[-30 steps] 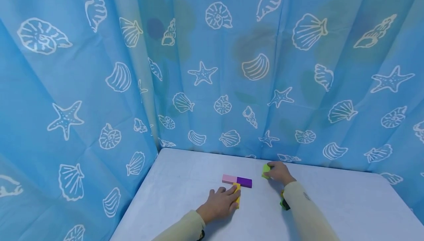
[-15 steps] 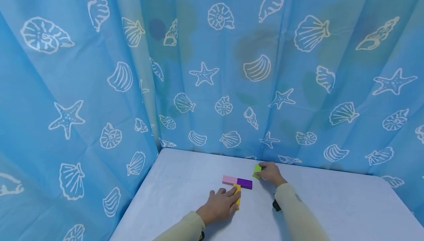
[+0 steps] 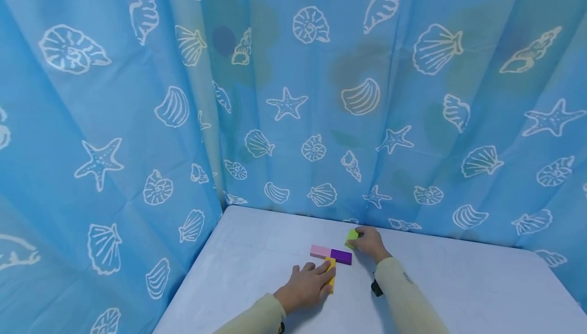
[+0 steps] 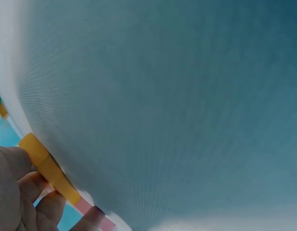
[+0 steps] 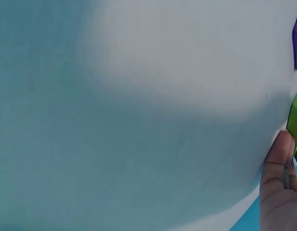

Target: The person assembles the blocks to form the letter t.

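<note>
Bent fingers of the left hand are gripping the yellow block, apparently steadying it where pink and purple are meeting end to end. Green is sitting just beyond purple, right hand pinching it, likely for fine control. Both forearms are angling inward.

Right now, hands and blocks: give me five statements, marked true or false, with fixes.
1. The right hand pinches the green block. True.
2. The left hand rests on the purple block. False: its fingers are on the yellow block.
3. The pink block and purple block lie end to end. True.
4. In the head view, the green block is nearer the camera than the yellow block. False: it is farther away.
5. The curtain carries white shell prints. True.
</note>
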The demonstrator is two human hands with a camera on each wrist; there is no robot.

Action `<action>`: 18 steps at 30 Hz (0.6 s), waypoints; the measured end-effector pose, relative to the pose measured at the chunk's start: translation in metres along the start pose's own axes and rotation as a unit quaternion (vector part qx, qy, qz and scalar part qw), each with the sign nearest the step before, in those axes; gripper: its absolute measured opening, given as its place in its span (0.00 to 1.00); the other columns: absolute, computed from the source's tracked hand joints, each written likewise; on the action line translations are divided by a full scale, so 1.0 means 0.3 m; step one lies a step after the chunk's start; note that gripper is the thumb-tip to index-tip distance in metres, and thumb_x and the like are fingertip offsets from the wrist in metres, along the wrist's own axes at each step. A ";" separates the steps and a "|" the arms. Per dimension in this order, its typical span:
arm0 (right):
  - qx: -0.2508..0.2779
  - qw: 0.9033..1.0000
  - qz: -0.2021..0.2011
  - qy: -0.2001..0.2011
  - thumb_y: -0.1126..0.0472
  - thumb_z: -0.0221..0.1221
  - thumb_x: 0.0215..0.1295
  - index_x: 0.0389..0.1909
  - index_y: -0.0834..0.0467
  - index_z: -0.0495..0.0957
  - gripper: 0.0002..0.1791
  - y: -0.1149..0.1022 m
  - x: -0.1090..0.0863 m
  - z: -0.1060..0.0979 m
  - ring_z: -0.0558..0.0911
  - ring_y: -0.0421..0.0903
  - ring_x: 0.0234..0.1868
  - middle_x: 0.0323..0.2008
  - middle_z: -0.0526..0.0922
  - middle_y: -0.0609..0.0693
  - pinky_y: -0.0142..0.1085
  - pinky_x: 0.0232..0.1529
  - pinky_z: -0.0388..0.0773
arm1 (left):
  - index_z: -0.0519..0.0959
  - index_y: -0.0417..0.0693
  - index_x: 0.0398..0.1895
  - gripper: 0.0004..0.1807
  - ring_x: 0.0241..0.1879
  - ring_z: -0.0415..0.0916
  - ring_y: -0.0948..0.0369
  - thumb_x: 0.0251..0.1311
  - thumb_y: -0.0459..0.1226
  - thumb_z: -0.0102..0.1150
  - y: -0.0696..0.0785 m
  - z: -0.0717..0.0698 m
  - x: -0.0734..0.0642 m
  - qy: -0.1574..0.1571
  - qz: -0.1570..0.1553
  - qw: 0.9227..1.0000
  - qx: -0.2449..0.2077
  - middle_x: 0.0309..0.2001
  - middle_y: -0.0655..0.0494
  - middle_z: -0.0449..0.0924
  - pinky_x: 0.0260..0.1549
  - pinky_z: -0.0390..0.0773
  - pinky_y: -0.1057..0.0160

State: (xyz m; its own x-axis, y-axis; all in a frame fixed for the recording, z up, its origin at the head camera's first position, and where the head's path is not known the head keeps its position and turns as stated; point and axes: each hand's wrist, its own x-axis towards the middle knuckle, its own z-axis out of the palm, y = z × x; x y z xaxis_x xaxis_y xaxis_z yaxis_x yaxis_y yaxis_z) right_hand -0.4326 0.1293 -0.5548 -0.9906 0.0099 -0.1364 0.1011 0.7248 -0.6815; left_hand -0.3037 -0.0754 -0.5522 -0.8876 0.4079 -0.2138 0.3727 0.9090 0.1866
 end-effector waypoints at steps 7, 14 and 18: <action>0.005 1.000 -0.001 0.000 0.59 0.67 0.62 0.65 0.69 0.70 0.33 -0.009 0.009 0.028 0.70 0.65 0.63 0.64 0.71 0.68 0.59 0.65 0.68 | 0.58 0.76 0.75 0.29 0.71 0.63 0.51 0.72 0.58 0.43 0.002 0.004 -0.001 0.005 0.004 1.000 0.006 0.76 0.74 0.54 0.63 0.65 0.34; 0.016 1.000 -0.007 0.001 0.60 0.68 0.60 0.64 0.66 0.72 0.32 -0.031 0.004 0.051 0.69 0.65 0.65 0.63 0.73 0.67 0.61 0.65 0.67 | 0.57 0.76 0.75 0.28 0.71 0.62 0.51 0.73 0.58 0.41 0.005 0.007 0.002 0.005 0.002 1.000 0.010 0.76 0.74 0.54 0.63 0.65 0.34; 0.030 1.000 -0.003 -0.001 0.59 0.68 0.60 0.64 0.65 0.73 0.32 -0.042 0.005 0.072 0.69 0.65 0.65 0.64 0.73 0.66 0.61 0.65 0.66 | 0.58 0.76 0.75 0.28 0.71 0.63 0.51 0.73 0.58 0.42 0.008 -0.002 -0.005 0.004 -0.002 1.000 0.013 0.76 0.73 0.55 0.63 0.66 0.35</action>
State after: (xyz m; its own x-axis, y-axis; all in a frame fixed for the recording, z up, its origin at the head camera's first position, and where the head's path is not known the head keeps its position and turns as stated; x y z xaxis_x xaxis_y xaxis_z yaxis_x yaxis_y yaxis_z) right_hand -0.4334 0.1052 -0.5620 -0.9911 0.0037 -0.1327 0.0996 0.6818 -0.7247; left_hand -0.3017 -0.0739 -0.5509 -0.8913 0.4040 -0.2058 0.3765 0.9124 0.1604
